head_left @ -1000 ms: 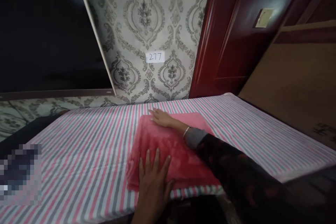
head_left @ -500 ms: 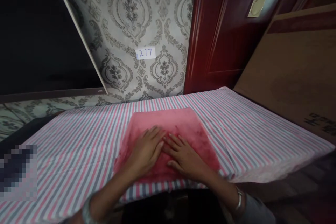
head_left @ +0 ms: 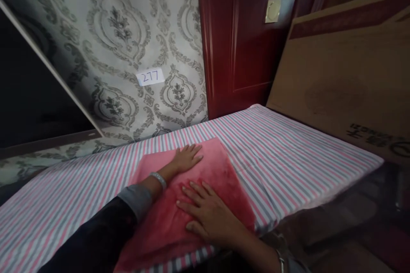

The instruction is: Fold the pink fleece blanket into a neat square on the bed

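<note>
A pink-red, plush-looking cloth [head_left: 221,179] lies spread on a striped tablecloth [head_left: 282,158], its tone paler toward the far edge. My left hand [head_left: 187,158] rests flat on the paler far part, fingers stretched out. Closer to me, my right hand [head_left: 208,213] presses on the darker red part with its fingers spread. Neither hand grasps anything. Small wrinkles show in the cloth around the right hand. The left forearm covers part of the cloth's left side.
Behind the table is a patterned wall with a paper label [head_left: 150,76] reading 277. A dark screen [head_left: 38,89] stands at left. A dark red door panel [head_left: 243,38] and a large cardboard box [head_left: 339,72] stand at the right.
My left hand has slid away from me toward the cloth's far edge, apart from the right hand. The right hand stays on the near part. The camera view has turned right.
</note>
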